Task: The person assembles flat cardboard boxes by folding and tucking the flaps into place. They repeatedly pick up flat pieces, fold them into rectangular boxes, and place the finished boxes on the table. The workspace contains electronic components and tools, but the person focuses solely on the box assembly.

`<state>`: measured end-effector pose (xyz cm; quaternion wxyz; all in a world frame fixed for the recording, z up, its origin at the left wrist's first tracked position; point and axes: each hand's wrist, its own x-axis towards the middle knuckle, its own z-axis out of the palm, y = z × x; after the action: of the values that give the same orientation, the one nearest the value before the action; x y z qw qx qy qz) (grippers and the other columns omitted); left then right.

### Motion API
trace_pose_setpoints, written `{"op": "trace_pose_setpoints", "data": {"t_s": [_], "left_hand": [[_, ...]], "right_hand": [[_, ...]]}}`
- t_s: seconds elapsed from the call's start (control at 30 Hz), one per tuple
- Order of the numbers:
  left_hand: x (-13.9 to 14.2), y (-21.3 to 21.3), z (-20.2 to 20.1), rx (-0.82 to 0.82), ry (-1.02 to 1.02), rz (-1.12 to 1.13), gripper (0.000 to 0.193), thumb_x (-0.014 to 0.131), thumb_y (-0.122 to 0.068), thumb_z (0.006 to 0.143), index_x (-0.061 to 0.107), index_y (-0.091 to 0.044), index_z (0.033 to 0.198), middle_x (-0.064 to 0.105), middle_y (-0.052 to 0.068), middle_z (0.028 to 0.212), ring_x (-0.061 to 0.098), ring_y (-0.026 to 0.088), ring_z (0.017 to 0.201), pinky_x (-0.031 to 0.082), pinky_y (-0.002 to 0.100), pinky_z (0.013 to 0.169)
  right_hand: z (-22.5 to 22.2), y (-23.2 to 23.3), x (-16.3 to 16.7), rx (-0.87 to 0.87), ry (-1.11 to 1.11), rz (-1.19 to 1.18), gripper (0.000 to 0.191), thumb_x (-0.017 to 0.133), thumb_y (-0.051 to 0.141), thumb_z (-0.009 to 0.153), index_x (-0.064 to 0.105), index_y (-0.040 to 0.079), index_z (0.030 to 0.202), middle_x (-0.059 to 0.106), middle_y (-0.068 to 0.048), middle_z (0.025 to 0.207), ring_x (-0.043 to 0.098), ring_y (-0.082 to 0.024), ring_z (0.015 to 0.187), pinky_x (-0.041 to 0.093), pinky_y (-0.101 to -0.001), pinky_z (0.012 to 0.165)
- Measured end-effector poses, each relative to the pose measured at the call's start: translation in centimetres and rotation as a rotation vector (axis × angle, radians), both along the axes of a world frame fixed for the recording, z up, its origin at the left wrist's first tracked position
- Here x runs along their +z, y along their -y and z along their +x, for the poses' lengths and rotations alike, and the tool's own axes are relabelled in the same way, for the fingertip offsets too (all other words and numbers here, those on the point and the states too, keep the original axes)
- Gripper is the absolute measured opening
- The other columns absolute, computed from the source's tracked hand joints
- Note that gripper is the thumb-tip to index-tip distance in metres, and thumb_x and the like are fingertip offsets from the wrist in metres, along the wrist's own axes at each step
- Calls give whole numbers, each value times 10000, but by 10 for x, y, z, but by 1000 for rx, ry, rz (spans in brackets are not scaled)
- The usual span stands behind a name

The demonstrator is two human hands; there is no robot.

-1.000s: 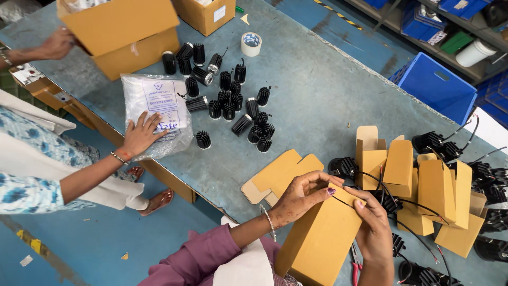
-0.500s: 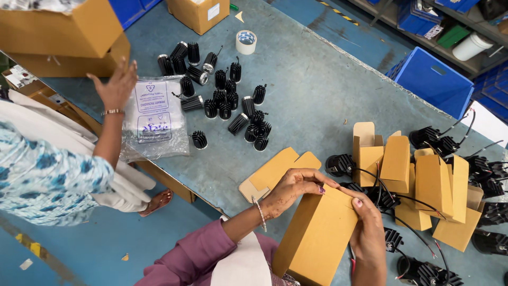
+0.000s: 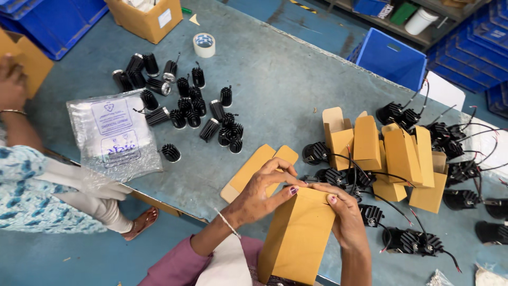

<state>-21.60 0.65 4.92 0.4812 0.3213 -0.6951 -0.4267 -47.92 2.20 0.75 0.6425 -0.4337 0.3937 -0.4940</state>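
Both my hands hold a tall brown cardboard box point(image 3: 299, 238) at the table's near edge. My left hand point(image 3: 262, 186) grips its top left corner, and my right hand point(image 3: 346, 220) presses on the top right edge. A flat, unfolded box blank point(image 3: 254, 167) lies just beyond my left hand. Several folded brown boxes point(image 3: 394, 156) stand to the right among black finned lamp bodies with wires point(image 3: 460, 169). A second cluster of black finned parts point(image 3: 190, 103) lies on the grey-blue table point(image 3: 286, 79) to the left.
A clear plastic bag of printed sheets point(image 3: 114, 135) lies at the left edge, beside a co-worker in a patterned top point(image 3: 32, 175). A tape roll point(image 3: 204, 44) and an open carton point(image 3: 145, 16) sit at the back. A blue crate point(image 3: 394, 58) stands behind the table.
The co-worker's hand has left the plastic bag and moved up to the carton at the far left. The view has shifted right. My hands stay on the box top.
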Motion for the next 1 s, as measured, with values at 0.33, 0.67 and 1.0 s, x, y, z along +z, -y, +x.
{"op": "trace_pose_setpoints", "data": {"t_s": [0.33, 0.67, 1.0], "left_hand": [[6, -13, -13, -19, -29, 49, 196, 673, -234, 975, 680, -71, 1083, 649, 77, 1194, 644, 241, 1153, 510, 380, 1021], [-24, -16, -7, -51, -41, 52, 262, 667, -267, 992, 657, -68, 1161, 671, 96, 1218, 636, 259, 1225, 486, 401, 1077], [-198, 43, -24, 375, 599, 355, 1131, 738, -652, 696, 230, -200, 1599, 366, 260, 1511, 305, 449, 1418, 241, 547, 1187]], "right_hand": [[34, -32, -13, -155, 139, -213, 514, 426, 379, 1085, 676, -61, 1170, 574, -295, 1353, 563, -365, 1270, 446, -473, 1112], [52, -38, 8, -134, -145, -52, 526, 534, 399, 920, 572, 26, 1289, 491, -130, 1476, 486, -236, 1356, 371, -377, 1112], [-123, 33, -2, -823, 510, -35, 532, 714, 255, 914, 528, 94, 1385, 587, -63, 1352, 584, -230, 1247, 513, -421, 1028]]}}
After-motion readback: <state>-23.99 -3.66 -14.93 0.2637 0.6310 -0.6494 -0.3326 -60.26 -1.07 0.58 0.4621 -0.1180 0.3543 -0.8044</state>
